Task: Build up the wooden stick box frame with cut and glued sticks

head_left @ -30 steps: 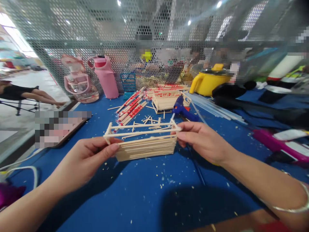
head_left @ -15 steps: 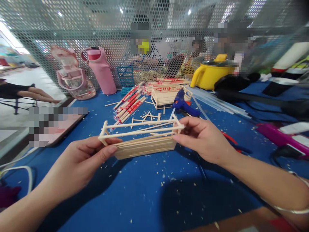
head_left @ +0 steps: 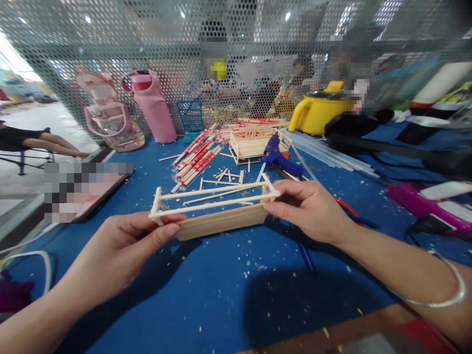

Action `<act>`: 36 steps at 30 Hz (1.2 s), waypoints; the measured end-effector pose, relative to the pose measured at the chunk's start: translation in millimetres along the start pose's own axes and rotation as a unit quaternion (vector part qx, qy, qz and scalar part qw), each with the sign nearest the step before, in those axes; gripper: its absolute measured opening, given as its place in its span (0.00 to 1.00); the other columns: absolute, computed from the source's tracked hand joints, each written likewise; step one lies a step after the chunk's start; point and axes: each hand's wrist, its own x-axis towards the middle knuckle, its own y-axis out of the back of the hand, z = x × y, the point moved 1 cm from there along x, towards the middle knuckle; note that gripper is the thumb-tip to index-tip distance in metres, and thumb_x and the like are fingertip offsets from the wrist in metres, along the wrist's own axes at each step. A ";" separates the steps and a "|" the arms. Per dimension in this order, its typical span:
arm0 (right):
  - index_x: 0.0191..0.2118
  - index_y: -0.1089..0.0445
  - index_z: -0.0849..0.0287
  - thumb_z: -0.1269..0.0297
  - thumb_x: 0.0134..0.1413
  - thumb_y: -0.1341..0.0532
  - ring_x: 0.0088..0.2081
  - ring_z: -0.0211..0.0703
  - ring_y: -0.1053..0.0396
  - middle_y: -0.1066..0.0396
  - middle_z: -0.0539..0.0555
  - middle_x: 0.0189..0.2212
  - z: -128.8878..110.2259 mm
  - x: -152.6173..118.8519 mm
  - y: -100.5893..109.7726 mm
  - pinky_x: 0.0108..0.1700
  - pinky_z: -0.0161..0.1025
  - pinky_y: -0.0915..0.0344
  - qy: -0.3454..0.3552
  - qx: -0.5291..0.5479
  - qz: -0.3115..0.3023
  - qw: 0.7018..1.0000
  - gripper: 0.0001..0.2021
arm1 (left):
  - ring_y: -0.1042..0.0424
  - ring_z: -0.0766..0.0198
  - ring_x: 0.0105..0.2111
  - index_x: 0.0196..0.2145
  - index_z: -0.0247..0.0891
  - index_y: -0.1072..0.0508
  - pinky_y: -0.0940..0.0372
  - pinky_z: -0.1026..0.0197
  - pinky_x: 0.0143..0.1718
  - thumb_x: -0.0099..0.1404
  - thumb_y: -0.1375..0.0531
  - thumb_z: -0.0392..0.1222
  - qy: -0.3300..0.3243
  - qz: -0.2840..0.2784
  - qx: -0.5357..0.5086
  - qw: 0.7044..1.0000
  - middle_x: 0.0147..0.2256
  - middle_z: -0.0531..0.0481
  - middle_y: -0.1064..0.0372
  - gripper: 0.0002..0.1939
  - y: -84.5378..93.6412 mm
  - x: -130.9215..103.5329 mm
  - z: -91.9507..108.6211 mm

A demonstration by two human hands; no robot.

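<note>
You hold a pale stick frame (head_left: pixel 221 221) in both hands, at the middle of the scene above the near half of the blue table (head_left: pixel 206 295). Your left hand (head_left: pixel 125 250) is closed on its left end, the thumb lying on the near side and the fingers reaching behind. Your right hand (head_left: pixel 313 211) pinches the right end between thumb and fingers, beside the corner where the upper bars meet. The frame's slatted side faces you, tilted, its right end slightly higher; whether its lower edge touches the table you cannot tell from here. Just beyond it lie a few loose sticks (head_left: pixel 221 182), and farther off sits a second stick structure (head_left: pixel 250 150), with a blue glue gun (head_left: pixel 282 160) at its right, near side. Red-and-white wrapped stick bundles (head_left: pixel 197 162) lie left of that structure. Translucent rods (head_left: pixel 328 157) spread to the far right, near a yellow pot (head_left: pixel 317 115). At the far left stand a pink bottle (head_left: pixel 158 115) and a clear pink-tinted bottle (head_left: pixel 121 135). A purple tool (head_left: pixel 427 209) lies right of your right hand.
</note>
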 end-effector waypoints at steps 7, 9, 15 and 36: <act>0.26 0.31 0.59 0.65 0.49 0.36 0.27 0.35 0.36 0.32 0.49 0.25 -1.4 0.9 2.6 0.30 0.34 0.38 0.064 -0.056 -0.016 0.996 0.05 | 0.26 0.60 0.25 0.33 0.42 0.19 0.29 0.59 0.29 0.54 0.38 0.46 0.057 -0.019 -0.036 0.998 0.28 0.48 0.22 0.11 1.0 -2.4 0.0; 0.26 0.32 0.59 0.65 0.49 0.37 0.26 0.35 0.36 0.33 0.49 0.24 -2.9 1.3 1.9 0.29 0.34 0.38 0.056 -0.055 -0.019 0.997 0.06 | 0.27 0.61 0.25 0.33 0.42 0.19 0.30 0.61 0.28 0.54 0.37 0.47 0.056 -0.018 -0.041 0.997 0.27 0.48 0.22 0.11 1.1 -2.6 -1.1; 0.29 0.30 0.60 0.62 0.51 0.38 0.24 0.35 0.37 0.32 0.49 0.24 -1.6 1.4 2.7 0.27 0.35 0.40 0.049 -0.086 -0.025 0.995 0.07 | 0.31 0.63 0.24 0.35 0.39 0.19 0.35 0.63 0.25 0.55 0.37 0.50 0.042 -0.020 -0.020 0.999 0.26 0.49 0.24 0.15 1.4 -1.5 -8.2; 0.26 0.35 0.60 0.59 0.48 0.41 0.25 0.35 0.42 0.38 0.48 0.21 -12.2 1.0 -2.8 0.30 0.36 0.43 0.034 -0.063 -0.037 0.997 0.10 | 0.33 0.63 0.28 0.36 0.31 0.21 0.37 0.62 0.31 0.57 0.39 0.53 0.012 -0.021 -0.097 0.995 0.28 0.47 0.27 0.21 -7.5 -3.8 -14.1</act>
